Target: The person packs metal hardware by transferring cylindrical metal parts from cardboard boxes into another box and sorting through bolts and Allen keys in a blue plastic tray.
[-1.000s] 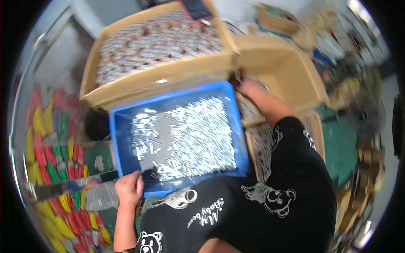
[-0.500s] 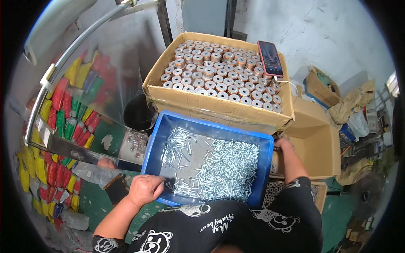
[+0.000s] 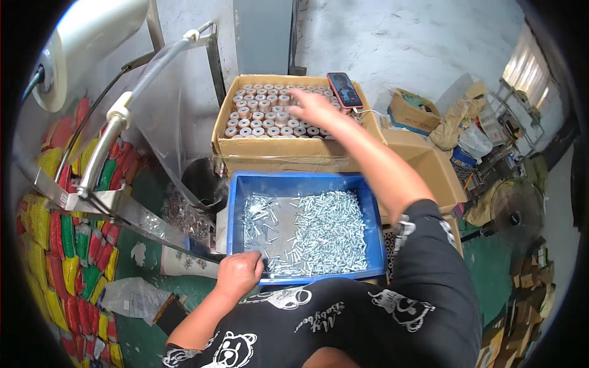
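Observation:
My right hand (image 3: 313,108) reaches over a cardboard box (image 3: 288,149) packed with rows of spools (image 3: 257,115), silver-ended with coppery sides. Its fingers are stretched out and slightly apart above the spools, and nothing shows between them. In front of that box sits a blue plastic tray (image 3: 307,176). Small silver screws (image 3: 331,236) are heaped on its right side, with a thinner scatter on the left. At the tray's near left corner my left hand (image 3: 239,274) is closed, thumb against the curled fingers. Whatever it may hold is hidden.
A phone (image 3: 345,90) with a white cable leans on the spool box's right side. Another cardboard box (image 3: 426,175) stands open to the right, near a fan (image 3: 515,211). On the left are a metal frame (image 3: 144,214) and stacked colourful bags (image 3: 73,245).
My right hand has come up from the open box on the right to above the spools. The left hand stays closed by the tray corner. The whole view has shifted.

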{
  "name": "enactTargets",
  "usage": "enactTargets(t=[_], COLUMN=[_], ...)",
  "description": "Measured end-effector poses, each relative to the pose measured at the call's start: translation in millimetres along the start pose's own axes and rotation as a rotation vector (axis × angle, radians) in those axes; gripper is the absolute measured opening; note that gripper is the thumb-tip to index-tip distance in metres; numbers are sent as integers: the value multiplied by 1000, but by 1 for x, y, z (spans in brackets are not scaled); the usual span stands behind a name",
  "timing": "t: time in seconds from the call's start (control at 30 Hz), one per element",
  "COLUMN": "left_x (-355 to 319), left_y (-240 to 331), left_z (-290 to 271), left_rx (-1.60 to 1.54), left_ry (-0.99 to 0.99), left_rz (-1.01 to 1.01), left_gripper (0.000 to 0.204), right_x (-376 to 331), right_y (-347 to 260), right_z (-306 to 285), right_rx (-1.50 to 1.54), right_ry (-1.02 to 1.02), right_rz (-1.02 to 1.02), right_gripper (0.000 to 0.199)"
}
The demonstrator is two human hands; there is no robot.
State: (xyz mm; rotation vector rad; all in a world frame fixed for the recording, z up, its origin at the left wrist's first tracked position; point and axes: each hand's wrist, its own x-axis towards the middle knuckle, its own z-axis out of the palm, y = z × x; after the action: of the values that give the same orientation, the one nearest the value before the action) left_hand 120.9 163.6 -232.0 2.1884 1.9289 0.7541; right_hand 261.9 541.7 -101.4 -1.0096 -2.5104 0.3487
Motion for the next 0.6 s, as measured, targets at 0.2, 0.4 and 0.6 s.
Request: enactTargets(t=[0.2,0.4,0.6], left_x=[-7,-12,-5], left_y=[-1,-7,3], left_z=[0,2,1], left_rx=[-57,-69,-17], left_ry=[50,50,45], left_rz=[10,0,28], left_gripper=[12,17,17], right_x=[42,11,-1], right_y=[1,-100,-188], right_z=[70,61,163], right_rx=[-232,283,288], right_ry=[-177,5,-171], right_rz=[147,-163,-23], right_gripper=[56,47,53])
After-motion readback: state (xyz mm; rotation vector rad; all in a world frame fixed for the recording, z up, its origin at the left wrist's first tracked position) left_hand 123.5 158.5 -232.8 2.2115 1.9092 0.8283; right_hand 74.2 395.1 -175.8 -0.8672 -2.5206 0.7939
